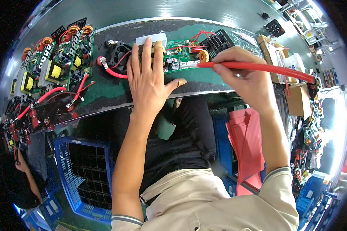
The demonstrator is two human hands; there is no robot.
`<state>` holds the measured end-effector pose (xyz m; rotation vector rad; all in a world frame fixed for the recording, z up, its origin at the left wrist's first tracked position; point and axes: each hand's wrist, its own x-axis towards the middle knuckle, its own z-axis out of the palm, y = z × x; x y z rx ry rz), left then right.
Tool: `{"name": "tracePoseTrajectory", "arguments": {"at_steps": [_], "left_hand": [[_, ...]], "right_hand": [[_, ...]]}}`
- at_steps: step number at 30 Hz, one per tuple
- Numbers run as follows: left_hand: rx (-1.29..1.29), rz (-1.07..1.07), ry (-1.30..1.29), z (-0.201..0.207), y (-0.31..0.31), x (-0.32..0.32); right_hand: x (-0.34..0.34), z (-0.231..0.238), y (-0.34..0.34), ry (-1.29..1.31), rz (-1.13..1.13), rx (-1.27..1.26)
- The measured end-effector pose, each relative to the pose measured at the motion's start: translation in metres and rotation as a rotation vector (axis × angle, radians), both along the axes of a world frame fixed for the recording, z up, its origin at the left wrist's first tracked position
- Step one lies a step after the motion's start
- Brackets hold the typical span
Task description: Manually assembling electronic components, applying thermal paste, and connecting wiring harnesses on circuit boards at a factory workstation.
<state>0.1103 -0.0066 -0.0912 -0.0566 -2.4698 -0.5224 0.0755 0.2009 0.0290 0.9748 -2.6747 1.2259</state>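
Observation:
A green circuit board (pixel 175 55) lies on the bench in front of me, with a copper-wound ring coil (pixel 204 56) near its right end. My left hand (pixel 148 82) is open, its fingers stretched over the board's left part and the fingertips at a pale grey block (pixel 152 38). Tan covers sit on its thumb tip and one fingertip. My right hand (pixel 245 75) is closed round a long red tube-like tool (pixel 273 68). The tool's pale, narrow tip meets the row of small white parts along the board's near edge; whether it touches them I cannot tell.
Several finished-looking boards (pixel 67 54) stand at the left with thick red cables (pixel 52 93). Beside my left hand is a black fan (pixel 117 57). Below the bench are a blue crate (pixel 83 173) and red sheets (pixel 245 142). A cardboard box (pixel 299 101) stands right; another person's hand (pixel 21 163) shows far left.

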Motion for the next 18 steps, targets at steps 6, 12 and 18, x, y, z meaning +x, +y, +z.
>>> {"name": "tracePoseTrajectory", "arguments": {"at_steps": [6,12,18], "left_hand": [[0.018,-0.018,0.027,-0.002,0.001,0.001],[0.006,-0.008,0.023,-0.001,-0.001,0.002],[-0.006,0.001,0.009,0.002,-0.002,0.0]], "right_hand": [[-0.002,-0.004,-0.007,0.061,-0.005,-0.108],[-0.001,-0.014,-0.024,0.156,0.079,-0.035],[0.002,-0.018,-0.022,0.313,0.122,-0.006]]}}
